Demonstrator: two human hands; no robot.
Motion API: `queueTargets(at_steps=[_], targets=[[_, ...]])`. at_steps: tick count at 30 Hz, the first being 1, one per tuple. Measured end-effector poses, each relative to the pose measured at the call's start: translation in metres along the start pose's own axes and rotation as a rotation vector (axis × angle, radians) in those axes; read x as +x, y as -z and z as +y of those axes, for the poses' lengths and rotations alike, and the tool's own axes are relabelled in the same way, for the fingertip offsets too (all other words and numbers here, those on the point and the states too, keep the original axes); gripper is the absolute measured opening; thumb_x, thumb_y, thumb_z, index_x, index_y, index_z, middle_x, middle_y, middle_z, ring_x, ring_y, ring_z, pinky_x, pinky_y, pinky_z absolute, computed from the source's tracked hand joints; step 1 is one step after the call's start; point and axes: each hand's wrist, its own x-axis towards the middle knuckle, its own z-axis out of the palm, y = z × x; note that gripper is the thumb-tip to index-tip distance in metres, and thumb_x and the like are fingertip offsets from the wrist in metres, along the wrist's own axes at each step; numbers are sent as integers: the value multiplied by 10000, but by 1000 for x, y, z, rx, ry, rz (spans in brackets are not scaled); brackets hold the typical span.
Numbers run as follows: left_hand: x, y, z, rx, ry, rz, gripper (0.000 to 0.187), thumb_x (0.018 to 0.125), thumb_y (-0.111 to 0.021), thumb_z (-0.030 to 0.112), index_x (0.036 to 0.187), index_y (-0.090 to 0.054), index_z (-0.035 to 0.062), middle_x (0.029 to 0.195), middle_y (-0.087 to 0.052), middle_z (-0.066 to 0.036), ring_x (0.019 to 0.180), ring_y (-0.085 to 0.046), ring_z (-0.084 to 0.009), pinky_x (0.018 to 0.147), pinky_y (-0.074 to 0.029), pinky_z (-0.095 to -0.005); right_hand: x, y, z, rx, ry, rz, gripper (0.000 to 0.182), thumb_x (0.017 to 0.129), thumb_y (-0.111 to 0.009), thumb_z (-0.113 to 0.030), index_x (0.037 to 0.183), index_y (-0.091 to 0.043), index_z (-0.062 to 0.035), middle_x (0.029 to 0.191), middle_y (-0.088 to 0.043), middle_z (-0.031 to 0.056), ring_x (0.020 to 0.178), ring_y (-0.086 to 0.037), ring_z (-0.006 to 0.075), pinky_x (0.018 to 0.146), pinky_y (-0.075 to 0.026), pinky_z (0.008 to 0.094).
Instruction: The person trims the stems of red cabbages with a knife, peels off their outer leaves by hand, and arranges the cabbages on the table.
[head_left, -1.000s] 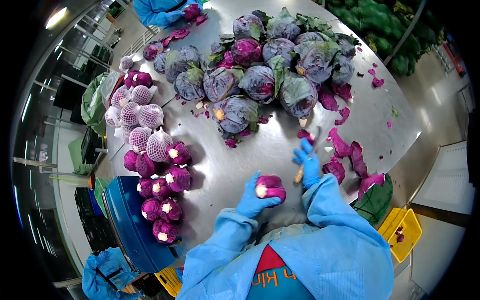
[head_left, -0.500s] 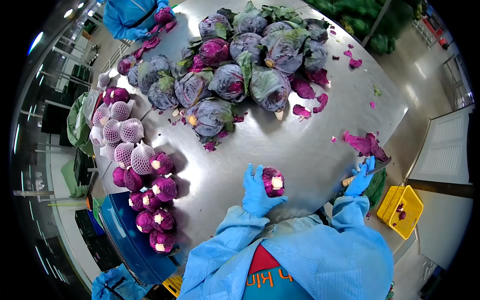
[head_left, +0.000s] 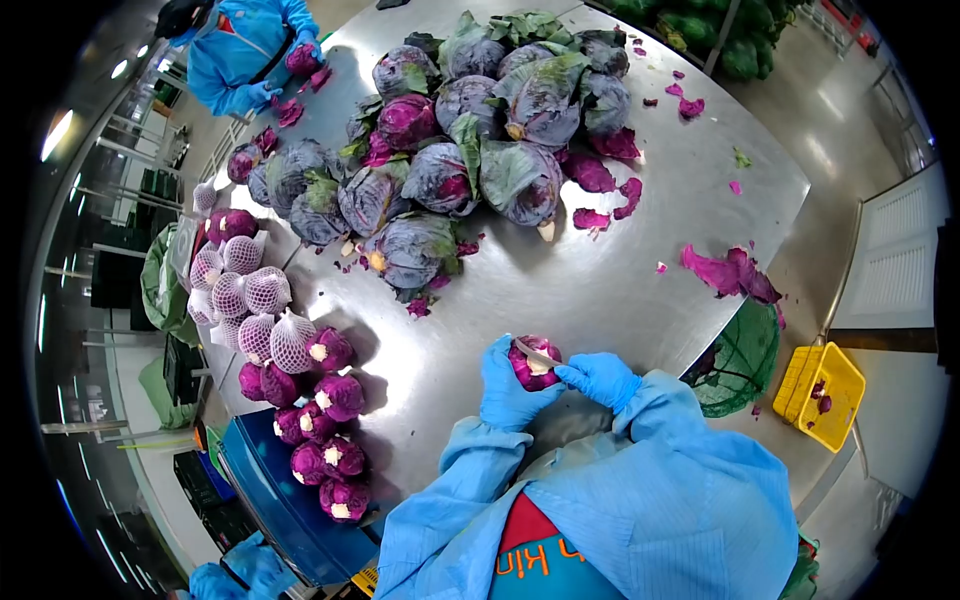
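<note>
My left hand (head_left: 510, 388), in a blue glove, is wrapped round the left side of a small peeled purple cabbage (head_left: 533, 372) near the front edge of the table. From the right, my right hand (head_left: 600, 380), also gloved, is closed round a knife, its handle hidden in the fingers. The knife blade (head_left: 538, 354) lies across the cabbage at its pale cut stem. To the left stand several peeled purple cabbages (head_left: 340, 397), stems showing.
Unpeeled cabbages (head_left: 415, 250) are heaped at the back of the metal table (head_left: 450, 350). Net-wrapped cabbages (head_left: 267, 290) lie at the left. Loose purple leaves (head_left: 712, 270) are at the right edge, near a green net (head_left: 750, 365) and yellow basket (head_left: 835, 400). A co-worker (head_left: 235, 55) stands at the upper left.
My right hand has moved left from the table's right edge, bringing the knife onto the cabbage. My left hand still holds the cabbage. The view has shifted slightly.
</note>
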Motion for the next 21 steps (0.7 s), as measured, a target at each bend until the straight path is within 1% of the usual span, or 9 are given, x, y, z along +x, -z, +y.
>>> queueTargets(at_steps=[1, 3, 4, 7, 10, 13, 16, 19, 21], targets=[[0, 0, 1, 22, -9, -3, 1087, 485, -901, 392, 1329, -339, 1, 1255, -409, -202, 1151, -446, -357, 984, -401, -439, 4, 1, 4, 69, 20, -33, 602, 905, -401, -629, 757, -627, -91, 731, -625, 158, 687, -606, 365, 651, -484, 439], [1, 3, 2, 69, -25, -14, 1078, 486, -914, 351, 1328, -335, 7, 1238, -408, -183, 1139, -462, -334, 975, -422, -414, 14, 7, 10, -26, 57, -95, 556, 919, -439, -579, 738, -638, -92, 676, -618, 131, 636, -607, 317, 623, -487, 396], [1, 3, 2, 70, -24, -10, 1084, 483, -916, 352, 1329, -333, 6, 1238, -409, -183, 1139, -462, -334, 976, -421, -414, 19, 10, 11, -73, 75, -127, 534, 925, -458, -554, 729, -643, -93, 649, -614, 117, 610, -607, 293, 609, -489, 375], [1, 0, 1, 75, -22, 6, 1096, 476, -919, 354, 1330, -331, 2, 1239, -411, -181, 1139, -461, -332, 979, -417, -414, 30, 14, 12, -30, 60, -181, 561, 914, -457, -584, 776, -674, -86, 682, -643, 113, 617, -618, 273, 621, -496, 369], [1, -3, 2, 69, -1, 14, 1094, 474, -920, 355, 1326, -335, -2, 1239, -413, -180, 1140, -460, -331, 980, -415, -414, 36, 18, 5, 68, -17, -193, 585, 910, -454, -592, 773, -678, -69, 679, -641, 132, 607, -610, 273, 626, -494, 376], [3, -2, 8, 55, 62, 7, 1088, 477, -919, 356, 1322, -338, -5, 1232, -421, -181, 1139, -461, -333, 978, -415, -415, 42, 20, 0, 0, -98, -244, 663, 875, -402, -685, 814, -705, -98, 745, -649, 169, 675, -608, 362, 683, -494, 405], [2, -2, 13, 42, 72, 36, 1090, 483, -918, 360, 1325, -334, -13, 1225, -430, -188, 1131, -469, -339, 974, -417, -419, 42, 18, -14, -119, -169, -181, 685, 872, -411, -686, 799, -700, -69, 724, -654, 159, 678, -618, 355, 680, -490, 408], [-3, -8, 6, 61, 35, 97, 1095, 490, -916, 359, 1330, -327, -22, 1222, -434, -200, 1120, -478, -349, 969, -419, -422, 32, -4, -13, 163, -180, 97, 664, 863, -479, -658, 785, -684, -31, 696, -650, 151, 642, -607, 334, 662, -481, 393], [-4, -9, 8, 81, 9, 133, 1095, 494, -914, 357, 1333, -324, -28, 1228, -432, -210, 1115, -482, -355, 966, -421, -424, 26, -7, -18, 372, -206, 158, 630, 844, -547, -630, 746, -669, -20, 667, -634, 158, 610, -590, 296, 642, -475, 380]])
